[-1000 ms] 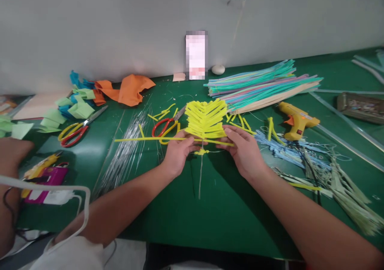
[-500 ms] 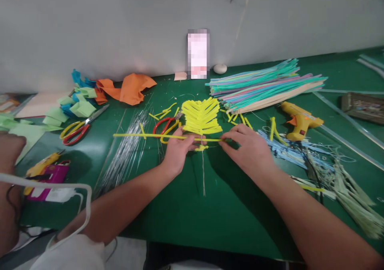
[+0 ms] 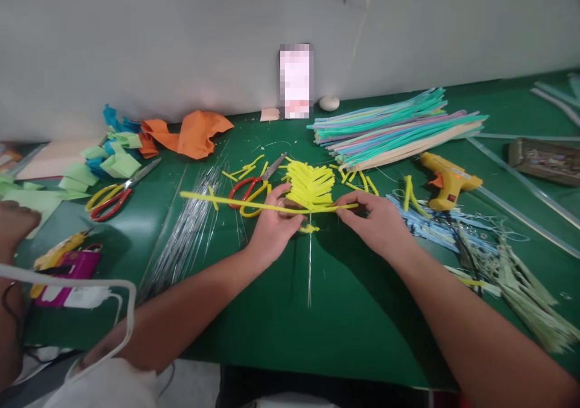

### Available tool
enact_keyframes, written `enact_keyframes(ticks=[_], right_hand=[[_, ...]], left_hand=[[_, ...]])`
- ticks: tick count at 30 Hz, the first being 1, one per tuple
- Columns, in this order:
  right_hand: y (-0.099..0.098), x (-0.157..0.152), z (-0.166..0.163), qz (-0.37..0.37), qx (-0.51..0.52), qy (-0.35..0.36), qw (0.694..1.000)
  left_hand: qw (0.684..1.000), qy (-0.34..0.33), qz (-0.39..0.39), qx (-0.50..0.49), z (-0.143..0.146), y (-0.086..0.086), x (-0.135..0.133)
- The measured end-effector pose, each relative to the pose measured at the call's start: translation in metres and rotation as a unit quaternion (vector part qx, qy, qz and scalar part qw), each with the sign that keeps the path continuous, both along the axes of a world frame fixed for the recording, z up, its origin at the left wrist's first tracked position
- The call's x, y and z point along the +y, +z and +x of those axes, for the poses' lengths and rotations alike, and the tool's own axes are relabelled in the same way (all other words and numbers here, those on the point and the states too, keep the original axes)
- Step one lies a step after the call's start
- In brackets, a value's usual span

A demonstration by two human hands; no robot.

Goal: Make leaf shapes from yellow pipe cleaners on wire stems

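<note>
A leaf shape made of yellow pipe cleaner pieces (image 3: 310, 181) stands just past my fingers, with a twisted wire stem (image 3: 310, 269) pointing down from it. My left hand (image 3: 274, 222) is closed at the leaf's lower left edge; its fingertips are partly hidden behind the leaf. A long yellow pipe cleaner (image 3: 222, 201) runs level across my left hand and in front of the leaf's base. Its right part is pinched by my right hand (image 3: 374, 219), and a short end sticks out past those fingers. A small yellow twist sits on the stem below.
Red-and-yellow-handled scissors (image 3: 247, 191) and cut yellow bits lie behind my left hand. Thin wires (image 3: 185, 233) and a second pair of scissors (image 3: 113, 201) are left. A pipe cleaner bundle (image 3: 389, 131), glue gun (image 3: 448, 178) and tassels (image 3: 525, 293) lie right. Another person's hand (image 3: 18, 220) rests far left.
The long pipe cleaner has shifted right, so its end now shows beyond my right fingers. The leaf has moved slightly right and tilted, uncovering the scissors' tip.
</note>
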State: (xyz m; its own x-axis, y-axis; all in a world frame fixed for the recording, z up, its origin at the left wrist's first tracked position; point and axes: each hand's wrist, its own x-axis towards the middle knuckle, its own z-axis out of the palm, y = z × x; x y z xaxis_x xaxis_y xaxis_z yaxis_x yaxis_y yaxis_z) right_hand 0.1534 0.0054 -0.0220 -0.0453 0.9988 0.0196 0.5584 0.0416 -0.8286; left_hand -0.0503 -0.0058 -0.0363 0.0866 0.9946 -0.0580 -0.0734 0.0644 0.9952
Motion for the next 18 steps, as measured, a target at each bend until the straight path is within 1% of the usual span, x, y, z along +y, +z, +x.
enact_keyframes(ticks=[2,4,5,7,9,11,14,16,18], right_hand=[[0.000,0.001,0.000,-0.018,0.001,-0.012,1.000],[0.001,0.002,0.001,-0.025,-0.005,-0.011,1.000],[0.001,0.001,0.001,-0.024,-0.010,-0.010,1.000],[0.002,0.001,0.002,-0.020,-0.024,-0.015,0.999],[0.003,0.000,0.002,-0.018,-0.038,-0.025,0.999],[0.005,-0.001,0.003,-0.023,-0.043,-0.034,0.998],[0.006,0.000,0.003,-0.035,-0.035,-0.049,0.998],[0.006,0.000,0.004,-0.041,-0.033,-0.060,0.997],[0.004,0.001,0.006,-0.042,-0.020,-0.072,0.996]], left_hand=[[0.998,0.016,0.039,0.037,-0.003,-0.002,0.001],[0.990,0.032,0.078,0.117,-0.007,-0.003,0.002],[0.980,0.036,0.102,0.167,-0.009,-0.002,0.003],[0.951,0.034,0.162,0.262,-0.014,-0.001,0.005],[0.918,0.021,0.226,0.325,-0.016,0.001,0.006],[0.888,0.007,0.275,0.370,-0.017,0.002,0.006],[0.850,-0.011,0.316,0.421,-0.015,0.004,0.003],[0.840,-0.029,0.328,0.430,-0.014,0.005,0.001],[0.846,-0.048,0.327,0.418,-0.015,0.006,0.000]])
